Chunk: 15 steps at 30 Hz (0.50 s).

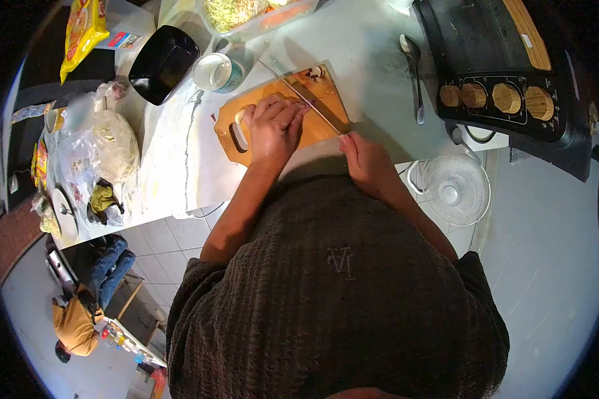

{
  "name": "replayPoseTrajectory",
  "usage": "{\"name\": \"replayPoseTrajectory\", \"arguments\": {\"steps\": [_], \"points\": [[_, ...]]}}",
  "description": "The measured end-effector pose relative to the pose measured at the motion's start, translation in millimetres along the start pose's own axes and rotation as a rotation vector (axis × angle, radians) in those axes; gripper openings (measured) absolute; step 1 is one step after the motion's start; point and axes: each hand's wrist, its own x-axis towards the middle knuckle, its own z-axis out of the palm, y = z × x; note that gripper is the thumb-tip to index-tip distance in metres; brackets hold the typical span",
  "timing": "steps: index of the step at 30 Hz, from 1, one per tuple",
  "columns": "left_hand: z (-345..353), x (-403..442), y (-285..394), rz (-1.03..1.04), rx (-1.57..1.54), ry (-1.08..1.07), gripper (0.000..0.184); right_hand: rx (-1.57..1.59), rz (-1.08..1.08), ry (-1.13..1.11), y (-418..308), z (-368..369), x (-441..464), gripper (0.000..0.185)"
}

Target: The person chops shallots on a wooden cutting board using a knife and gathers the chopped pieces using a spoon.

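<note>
The right hand (366, 163) grips a knife (321, 114), its handle mostly hidden in the fist, the blade slanting over the cutting board (333, 96) just beside the left hand (275, 126). That one lies bent-fingered on the board — what it covers is hidden, so I cannot tell whether it holds anything. Beyond it, small scraps (315, 72) are hard to identify.

Open passage runs between cutting board (327, 100) and spoon (417, 83); cup (214, 73) and black bowl (164, 64) block the left side, knobbed black appliance (486, 60) the right
</note>
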Motion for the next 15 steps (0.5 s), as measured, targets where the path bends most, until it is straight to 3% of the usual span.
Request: {"name": "replayPoseTrajectory", "arguments": {"steps": [15], "points": [[0,6,-4,0.062,-0.051,0.012,0.010,-0.055,0.033,0.001,-1,8,5,0.034]]}}
